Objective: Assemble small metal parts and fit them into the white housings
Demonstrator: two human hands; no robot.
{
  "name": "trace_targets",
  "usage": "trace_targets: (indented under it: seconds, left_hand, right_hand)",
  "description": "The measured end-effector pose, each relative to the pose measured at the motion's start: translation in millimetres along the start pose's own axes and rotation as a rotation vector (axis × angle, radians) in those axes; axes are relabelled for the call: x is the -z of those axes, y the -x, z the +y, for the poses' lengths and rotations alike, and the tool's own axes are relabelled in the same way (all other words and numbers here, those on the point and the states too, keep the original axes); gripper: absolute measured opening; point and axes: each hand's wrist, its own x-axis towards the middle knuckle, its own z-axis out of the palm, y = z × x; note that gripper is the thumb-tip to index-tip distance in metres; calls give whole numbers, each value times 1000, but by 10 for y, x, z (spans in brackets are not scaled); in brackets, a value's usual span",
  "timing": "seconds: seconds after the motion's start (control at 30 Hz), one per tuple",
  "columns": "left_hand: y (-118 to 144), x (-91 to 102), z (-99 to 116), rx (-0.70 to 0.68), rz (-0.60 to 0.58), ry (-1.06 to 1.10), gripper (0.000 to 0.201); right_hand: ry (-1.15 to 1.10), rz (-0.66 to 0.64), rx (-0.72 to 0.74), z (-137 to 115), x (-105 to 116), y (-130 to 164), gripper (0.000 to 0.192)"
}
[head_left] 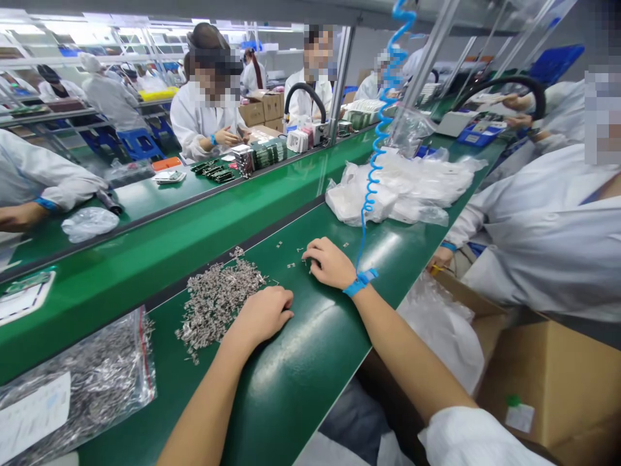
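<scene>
A heap of small silvery metal parts (pixel 216 299) lies on the green bench top (pixel 291 375). My left hand (pixel 262 315) rests curled at the heap's right edge, fingers folded under; whether it holds any parts is hidden. My right hand (pixel 328 262) lies palm down farther right, fingertips on a few loose metal parts (pixel 294 259). A blue wrist strap (pixel 359 282) circles my right wrist, and its coiled blue cord (pixel 378 142) rises to the frame overhead.
A clear zip bag of the same parts (pixel 77 388) lies at the near left. White plastic bags (pixel 402 188) pile at the far right. A green conveyor (pixel 169 239) runs behind. Cardboard boxes (pixel 543 382) stand right; people in white coats sit around.
</scene>
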Motion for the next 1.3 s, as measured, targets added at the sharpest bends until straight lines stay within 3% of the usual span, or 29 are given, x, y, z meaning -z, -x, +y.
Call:
trace_targets:
  seconds: [0.2, 0.3, 0.43, 0.57, 0.67, 0.77, 0.9, 1.0, 1.2, 1.3]
  left_hand:
    - [41, 9, -2, -8, -52, -7, 13]
    - [42, 18, 14, -55, -3, 23, 14]
    - [-108, -103, 28, -149, 235, 96, 12]
    - [-374, -341, 36, -155, 495, -99, 20]
    - [-507, -498, 14, -146, 610, -282, 22]
    - [-533, -596, -45, -185, 671, -324, 21]
    - [-489, -638, -107, -245, 689, -247, 21]
    - [-465, -630, -91, -216, 671, -230, 24]
    - [-412, -571, 41, -89, 564, -303, 42]
    - [-391, -547, 81, -37, 491, -290, 51]
  right_hand:
    - [-43, -117, 73, 19, -83, -20, 21]
    - [-17, -130, 72, 53, -121, -19, 21]
    - [49, -70, 56, 64, -130, -21, 25]
    - [-20, 168, -3, 55, -119, -42, 20]
    - [-101, 251, -8, 57, -125, -61, 21]
    - [-103, 258, -18, 76, -151, -62, 22]
    - [-168, 279, -31, 114, -188, -50, 31]
    - [-281, 347, -89, 128, -151, -56, 28]
    - [-430, 606, -438, 234, 138, 29, 17]
    - [-309, 536, -472, 347, 224, 171, 24]
